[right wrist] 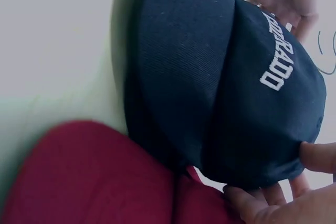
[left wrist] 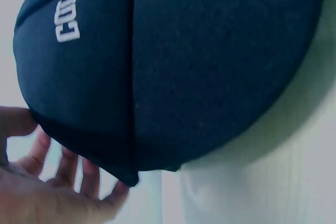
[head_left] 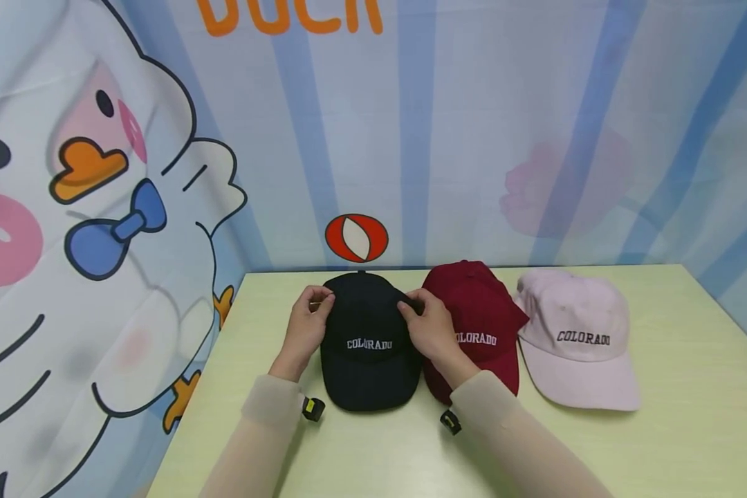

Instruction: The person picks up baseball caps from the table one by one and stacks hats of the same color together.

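A black baseball cap (head_left: pixel 370 380) with white COLORADO lettering faces me, brim toward the near side. My left hand (head_left: pixel 303 328) pinches the left side of its crown; in the left wrist view, the thumb is at the fabric and the fingers (left wrist: pixel 65 166) run along the edge. On the crown's right side, my right hand (head_left: pixel 434 328) grips the fabric between thumb and fingers. The right wrist view shows the right thumb (right wrist: pixel 317 157) on the crown and the other fingers partly hidden beneath. A red cap (head_left: pixel 473 304) sits directly right, partly covered by my right hand.
A pale pink cap (head_left: pixel 579 311) with dark COLORADO lettering rests to the right of the red one, close against it. All stand on a light yellow table (head_left: pixel 691 429). Behind it hangs a blue striped backdrop (head_left: pixel 448 138) with a cartoon duck.
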`<state>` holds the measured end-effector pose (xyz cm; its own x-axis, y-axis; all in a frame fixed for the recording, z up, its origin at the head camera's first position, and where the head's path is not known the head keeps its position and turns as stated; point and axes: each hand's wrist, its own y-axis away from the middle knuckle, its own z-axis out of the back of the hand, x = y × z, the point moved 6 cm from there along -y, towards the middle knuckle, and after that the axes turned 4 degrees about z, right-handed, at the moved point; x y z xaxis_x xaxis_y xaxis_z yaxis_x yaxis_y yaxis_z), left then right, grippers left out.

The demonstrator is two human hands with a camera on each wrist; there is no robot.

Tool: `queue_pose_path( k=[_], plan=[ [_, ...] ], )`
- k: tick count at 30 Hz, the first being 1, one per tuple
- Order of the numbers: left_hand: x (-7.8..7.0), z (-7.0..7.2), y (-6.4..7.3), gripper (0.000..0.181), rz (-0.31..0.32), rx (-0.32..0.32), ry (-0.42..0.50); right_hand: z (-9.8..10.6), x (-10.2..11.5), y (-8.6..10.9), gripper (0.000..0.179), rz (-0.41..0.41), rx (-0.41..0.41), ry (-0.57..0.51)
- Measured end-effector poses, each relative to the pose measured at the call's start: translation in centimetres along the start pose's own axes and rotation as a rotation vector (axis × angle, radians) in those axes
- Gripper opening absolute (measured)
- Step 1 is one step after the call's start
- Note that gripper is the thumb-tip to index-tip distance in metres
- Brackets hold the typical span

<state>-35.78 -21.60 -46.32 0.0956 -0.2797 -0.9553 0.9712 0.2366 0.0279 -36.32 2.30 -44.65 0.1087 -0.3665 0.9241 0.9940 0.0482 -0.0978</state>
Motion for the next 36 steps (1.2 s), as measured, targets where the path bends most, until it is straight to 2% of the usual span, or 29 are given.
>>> queue_pose_path(
  k=[3,6,10,14,19,24,27,36],
  plan=[
    [-0.1,-0.7,0.6,0.028,-0.016,-0.036,-0.063,-0.2,-0.4,-0.1,0.02,-0.015,-0.025,0.035],
    [-0.9,-1.7,1.6,0.044,-0.069,-0.033,-0.154,-0.2,-0.6,-0.2,0.022,-0.018,-0.042,0.06],
    [-2.1,-3.5,2.8,0.079,-0.135,0.032,-0.318,0.0,-0.7,-0.2,0.027,0.002,-0.037,0.072],
    [-1.7,-4.5,3.4,0.098,-0.139,0.089,-0.416,0.1,-0.5,0.6,0.039,0.059,0.002,0.068],
    [-1.1,-4.5,3.6,0.1,-0.108,0.121,-0.384,0.1,0.5,2.8,0.053,0.159,0.054,0.091],
    [-0.8,-4.5,3.6,0.099,-0.101,0.146,-0.365,-1.0,0.5,4.4,0.063,0.159,0.185,0.087],
    [-0.7,-4.6,3.5,0.099,-0.093,0.152,-0.361,-1.6,-0.1,4.6,0.068,0.146,0.237,0.084],
    [0.0,-4.8,3.3,0.098,-0.081,0.167,-0.354,-2.4,-1.4,3.8,0.073,0.104,0.27,0.016]
  ],
)
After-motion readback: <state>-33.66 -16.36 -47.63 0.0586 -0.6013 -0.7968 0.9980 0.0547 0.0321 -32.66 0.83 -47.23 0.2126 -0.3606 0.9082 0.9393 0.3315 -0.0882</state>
